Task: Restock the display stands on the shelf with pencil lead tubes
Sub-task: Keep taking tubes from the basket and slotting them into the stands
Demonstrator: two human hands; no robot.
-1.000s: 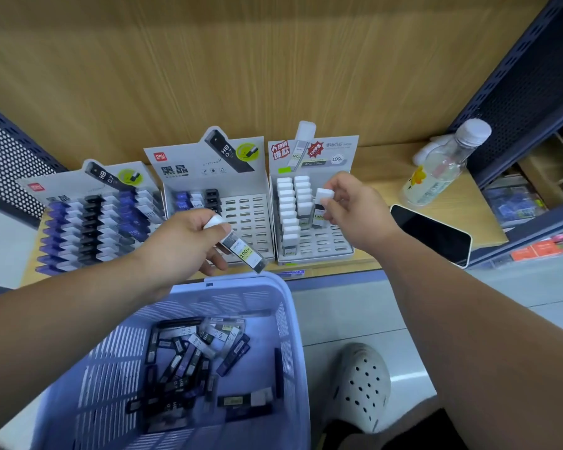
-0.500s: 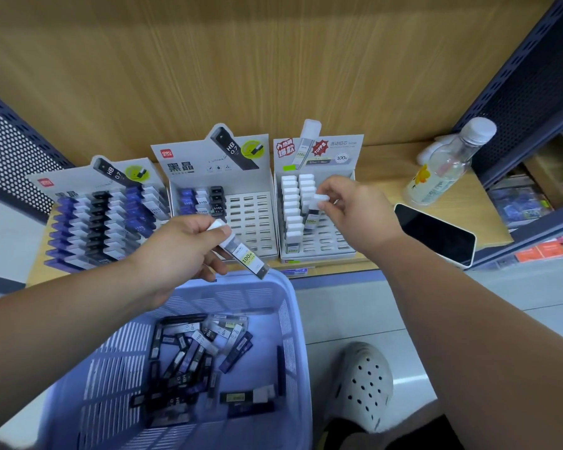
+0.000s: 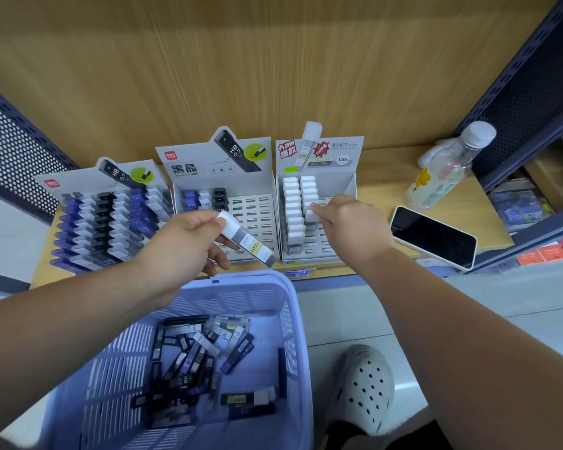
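Observation:
Three display stands sit on the wooden shelf: a full left stand [image 3: 108, 219], a mostly bare middle stand [image 3: 251, 219], and a right stand [image 3: 322, 241] with two columns of white-capped tubes. My right hand [image 3: 348, 228] pinches a white-capped lead tube [image 3: 310, 219] that stands in a slot of the right stand's second column. Over the middle stand's front, my left hand [image 3: 179, 248] grips another white-capped lead tube [image 3: 246, 243], tilted. Below, a lilac basket [image 3: 293, 336] holds several loose tubes [image 3: 202, 355].
A black phone [image 3: 433, 237] lies on the shelf right of the stands, with a clear bottle [image 3: 446, 167] behind it. Perforated blue shelf uprights [image 3: 527, 92] flank both sides. A foot in a pale clog [image 3: 364, 384] is on the floor beside the basket.
My right hand has lowered its tube from above the right stand into a slot in the second column. My left hand has kept hold of its tube, hardly moving.

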